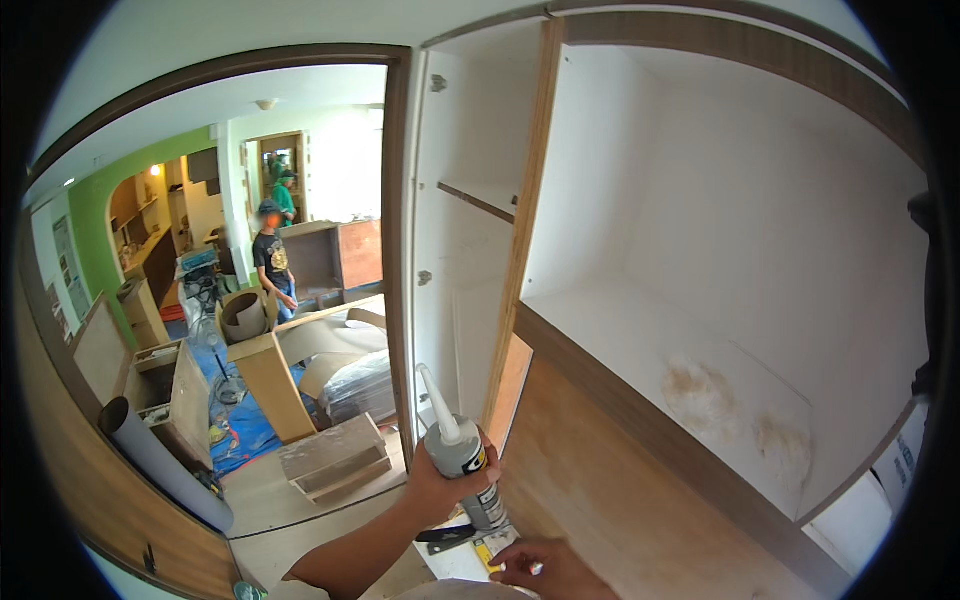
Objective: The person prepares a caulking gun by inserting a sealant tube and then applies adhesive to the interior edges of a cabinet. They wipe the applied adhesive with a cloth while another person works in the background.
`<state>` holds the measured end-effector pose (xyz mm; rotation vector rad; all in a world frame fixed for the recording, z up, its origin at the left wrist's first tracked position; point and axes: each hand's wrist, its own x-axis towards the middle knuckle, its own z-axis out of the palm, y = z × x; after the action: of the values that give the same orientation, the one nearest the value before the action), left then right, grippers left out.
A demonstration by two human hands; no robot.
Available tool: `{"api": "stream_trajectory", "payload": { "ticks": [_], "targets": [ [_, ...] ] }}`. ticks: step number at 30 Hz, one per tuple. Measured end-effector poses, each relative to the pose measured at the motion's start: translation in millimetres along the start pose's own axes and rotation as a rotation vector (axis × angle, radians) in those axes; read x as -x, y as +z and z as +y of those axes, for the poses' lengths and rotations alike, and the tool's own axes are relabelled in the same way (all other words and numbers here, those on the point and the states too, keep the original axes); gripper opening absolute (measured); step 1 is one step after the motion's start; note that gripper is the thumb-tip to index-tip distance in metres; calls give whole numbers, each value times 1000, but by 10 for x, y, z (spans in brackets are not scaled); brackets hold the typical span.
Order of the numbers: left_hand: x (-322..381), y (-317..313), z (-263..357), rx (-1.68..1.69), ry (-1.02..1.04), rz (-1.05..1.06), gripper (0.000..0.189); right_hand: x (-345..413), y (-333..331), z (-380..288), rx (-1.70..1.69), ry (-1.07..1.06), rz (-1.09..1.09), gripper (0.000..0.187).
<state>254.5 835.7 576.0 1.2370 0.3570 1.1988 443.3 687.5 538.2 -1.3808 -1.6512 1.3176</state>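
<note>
My left hand [450, 487] is wrapped around a grey sealant cartridge [484, 499]. Its long white nozzle [444, 405] points up and slightly left, and the cartridge body bears writing. Low in the view, my right hand [555, 568] has its fingertips at a small yellow object [489, 555]; whether it grips this object is unclear. Just below the cartridge lies a black-handled tool [448, 533], partly hidden, over a white surface [454, 564].
An open white cabinet [600, 187] with stained patches [701, 394] rises on the right, above a brown wood panel [600, 465]. Beyond the door frame [397, 225] are a wooden step stool [334, 457], a grey roll [169, 465] and a blue sheet [247, 450]. A person [274, 259] stands farther back.
</note>
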Motion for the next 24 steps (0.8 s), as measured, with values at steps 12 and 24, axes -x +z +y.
{"api": "stream_trajectory", "payload": {
  "ticks": [12, 24],
  "targets": [
    [274, 17, -48, -168, -86, -166, 41, -942, -104, -1282, -355, -910, 445, 43],
    [21, -331, -77, -174, -327, -291, 29, -1293, -206, -1092, -403, -757, 404, 33]
  ]
}}
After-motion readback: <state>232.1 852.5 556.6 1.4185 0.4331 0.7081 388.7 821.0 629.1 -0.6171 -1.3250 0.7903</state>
